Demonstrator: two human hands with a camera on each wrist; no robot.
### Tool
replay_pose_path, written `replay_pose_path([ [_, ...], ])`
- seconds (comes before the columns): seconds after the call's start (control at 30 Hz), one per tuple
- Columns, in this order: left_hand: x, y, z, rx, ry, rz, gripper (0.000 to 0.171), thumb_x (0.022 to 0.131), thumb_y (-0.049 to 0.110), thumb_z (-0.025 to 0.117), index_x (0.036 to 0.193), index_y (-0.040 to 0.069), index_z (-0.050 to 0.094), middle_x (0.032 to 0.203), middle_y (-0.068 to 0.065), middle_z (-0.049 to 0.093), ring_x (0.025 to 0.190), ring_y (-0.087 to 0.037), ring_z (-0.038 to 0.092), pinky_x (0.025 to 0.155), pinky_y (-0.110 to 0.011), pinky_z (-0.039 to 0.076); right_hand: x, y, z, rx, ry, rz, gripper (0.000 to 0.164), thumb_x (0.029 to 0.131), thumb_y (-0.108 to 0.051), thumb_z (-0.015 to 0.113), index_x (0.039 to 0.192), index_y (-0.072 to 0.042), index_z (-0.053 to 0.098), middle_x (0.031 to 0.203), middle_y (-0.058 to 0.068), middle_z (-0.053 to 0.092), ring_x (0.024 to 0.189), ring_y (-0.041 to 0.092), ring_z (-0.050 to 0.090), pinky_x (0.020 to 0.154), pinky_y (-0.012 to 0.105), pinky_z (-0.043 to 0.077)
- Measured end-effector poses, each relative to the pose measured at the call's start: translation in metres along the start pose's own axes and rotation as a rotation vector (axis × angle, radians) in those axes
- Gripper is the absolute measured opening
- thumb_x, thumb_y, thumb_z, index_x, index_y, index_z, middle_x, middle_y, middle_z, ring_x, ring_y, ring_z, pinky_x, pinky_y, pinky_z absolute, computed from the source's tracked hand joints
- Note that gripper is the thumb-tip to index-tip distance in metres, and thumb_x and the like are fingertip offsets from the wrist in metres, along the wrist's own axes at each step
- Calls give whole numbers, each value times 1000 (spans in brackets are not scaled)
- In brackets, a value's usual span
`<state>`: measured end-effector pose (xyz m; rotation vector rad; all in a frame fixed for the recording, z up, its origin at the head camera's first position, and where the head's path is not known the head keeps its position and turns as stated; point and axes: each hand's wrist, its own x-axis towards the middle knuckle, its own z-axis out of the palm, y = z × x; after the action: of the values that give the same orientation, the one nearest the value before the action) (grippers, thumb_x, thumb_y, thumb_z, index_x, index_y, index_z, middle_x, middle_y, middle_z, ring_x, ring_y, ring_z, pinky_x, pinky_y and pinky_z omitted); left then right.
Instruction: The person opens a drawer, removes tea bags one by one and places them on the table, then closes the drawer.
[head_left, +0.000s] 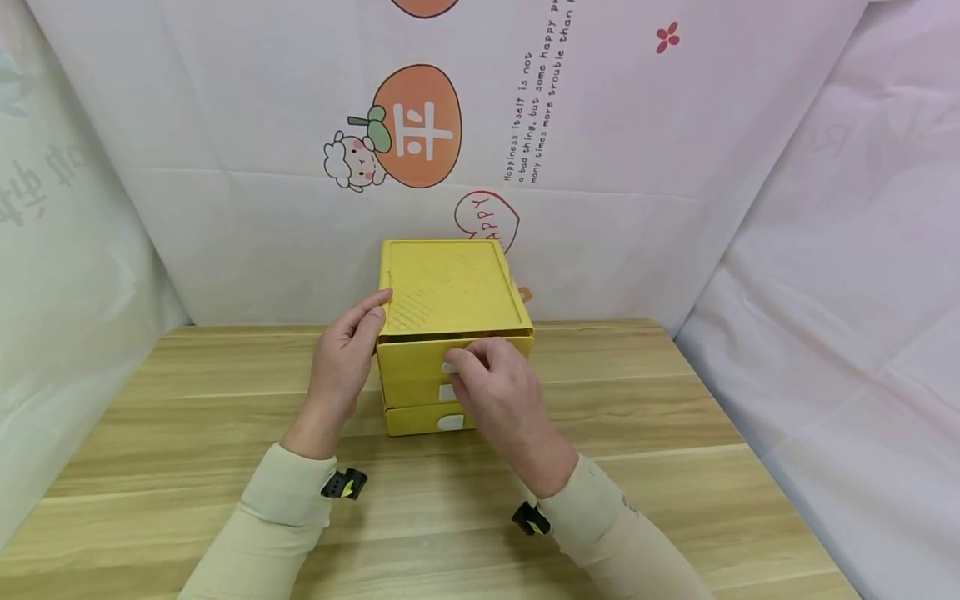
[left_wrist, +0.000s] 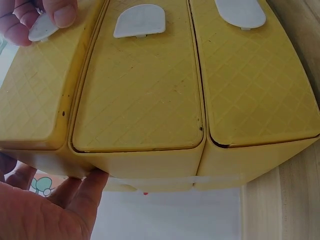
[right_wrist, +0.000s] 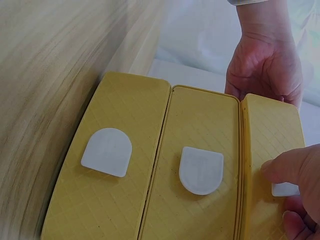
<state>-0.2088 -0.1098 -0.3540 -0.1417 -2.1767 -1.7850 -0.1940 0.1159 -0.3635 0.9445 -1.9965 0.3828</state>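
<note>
Logging from my remote seat: one yellow drawer unit (head_left: pixel 450 325), three drawers, standing on the wooden table (head_left: pixel 187 433) near the back wall. My left hand (head_left: pixel 341 367) steadies its left side, fingers relaxed against the top edge. My right hand (head_left: pixel 498 392) pinches the white tab (right_wrist: pixel 285 189) of the top drawer (right_wrist: pixel 272 165), thumb and fingers curled on it.

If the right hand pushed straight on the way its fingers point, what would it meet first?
The right hand already pinches the top drawer's white tab; pushing on, it would likely press straight into the top drawer front of the yellow drawer box.
</note>
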Motion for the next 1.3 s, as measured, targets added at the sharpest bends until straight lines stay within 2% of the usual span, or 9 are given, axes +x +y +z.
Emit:
replay_pose_path([
  [0.13, 0, 0, 0, -7, -1, 6, 40, 109, 47, 50, 142, 33, 66, 62, 7, 33, 55, -11, 31, 51, -28, 31, -1, -2, -3, -6, -1, -2, 15, 91, 1, 69, 105, -6, 69, 84, 8, 60, 70, 19, 51, 58, 30, 43],
  [0.33, -1, 0, 0, -9, -3, -1, 40, 109, 48, 50, 142, 34, 66, 62, 5, 33, 49, -11, 27, 45, -26, 26, -3, -5, -7, -12, -7, -4, 15, 91, 0, 69, 105, -7, 70, 87, 9, 62, 75, 21, 55, 62, 31, 48],
  [0.47, -1, 2, 0, 1, 1, -9, 41, 108, 50, 50, 143, 35, 65, 69, 3, 38, 50, -11, 28, 46, -28, 28, -5, -7, -9, -11, -8, -18, 15, 91, 0, 70, 105, -7, 70, 89, 10, 63, 76, 22, 57, 64, 33, 50],
  [0.57, -1, 2, 0, 10, 1, -12, 41, 108, 51, 50, 143, 35, 65, 70, 2, 40, 50, -11, 29, 48, -29, 31, -6, -9, -12, 2, -8, -26, 16, 91, 1, 69, 105, -6, 69, 86, 8, 61, 72, 20, 53, 62, 32, 47],
  [0.77, -2, 2, 0, 16, -5, -11, 42, 108, 52, 49, 144, 35, 64, 65, 4, 38, 51, -12, 32, 59, -32, 37, -8, -13, -17, 7, -8, -30, 14, 91, 1, 67, 103, -6, 69, 80, 6, 57, 68, 18, 47, 59, 29, 42],
  [0.83, -2, 2, 0, 18, -3, -14, 42, 108, 53, 49, 143, 36, 65, 65, 3, 38, 51, -12, 32, 58, -33, 36, -9, -14, -18, 7, -8, -33, 14, 91, 2, 66, 103, -6, 69, 81, 6, 57, 69, 18, 48, 60, 29, 43],
  [0.93, -3, 3, 0, 23, -4, -19, 42, 108, 53, 49, 143, 37, 64, 71, -1, 42, 51, -12, 31, 58, -33, 36, -11, -16, -19, 16, -7, -37, 15, 91, 2, 65, 102, -6, 69, 80, 6, 57, 68, 17, 47, 60, 28, 41],
  [1.07, -3, 4, 0, 28, -3, -24, 42, 108, 53, 48, 144, 37, 63, 84, -6, 46, 55, -13, 33, 66, -33, 39, -13, -18, -23, 28, -7, -38, 16, 90, 2, 64, 102, -6, 70, 79, 5, 56, 66, 17, 46, 58, 27, 40],
  [1.3, -2, 3, 2, 32, 10, -25, 42, 108, 52, 49, 144, 36, 64, 84, -6, 45, 62, -14, 37, 71, -32, 41, -16, -22, -26, 33, 24, -41, 15, 90, 2, 65, 101, -6, 71, 80, 6, 58, 66, 18, 50, 57, 27, 43],
])
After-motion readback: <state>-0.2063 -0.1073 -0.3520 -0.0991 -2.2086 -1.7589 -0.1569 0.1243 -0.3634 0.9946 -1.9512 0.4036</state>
